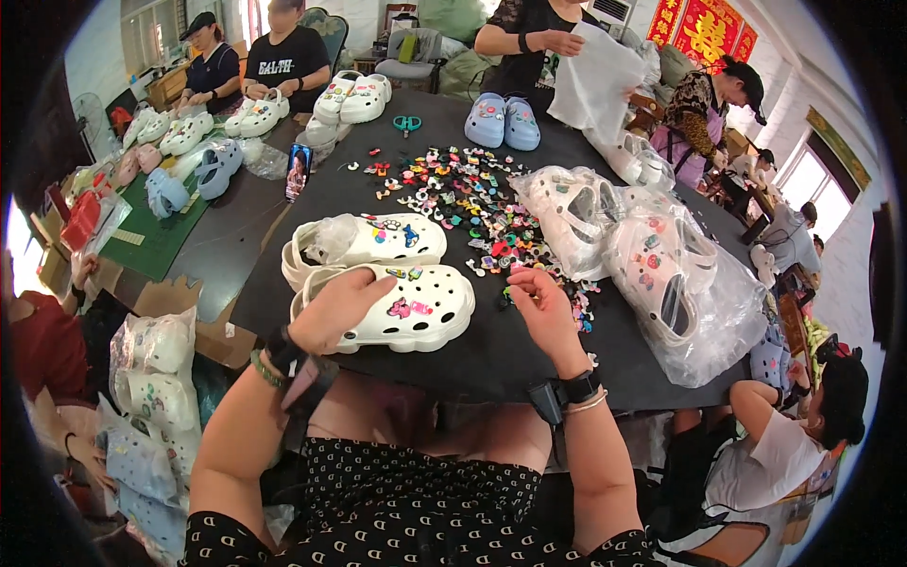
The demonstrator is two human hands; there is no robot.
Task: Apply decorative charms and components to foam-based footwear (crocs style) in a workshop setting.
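A pair of white clogs lies side by side in front of me on the dark table, toes to the right. My left hand point(335, 307) grips the near clog point(430, 307) at its opening, the thumb on its upper. That upper carries a pink charm and small colourful ones; the far clog point(364, 236) has blue and black charms and clear plastic inside. My right hand point(543, 307) hovers at the near edge of a pile of loose shoe charms point(453, 189). Its fingers are curled together, with a small reddish bit at the tips that I cannot make out.
Bagged white clogs point(652, 269) lie right of the pile. Blue clogs point(503, 123), teal scissors point(407, 124) and a phone point(299, 172) are farther back. Across the table a person holds a clear plastic bag point(595, 85). More people work around other tables.
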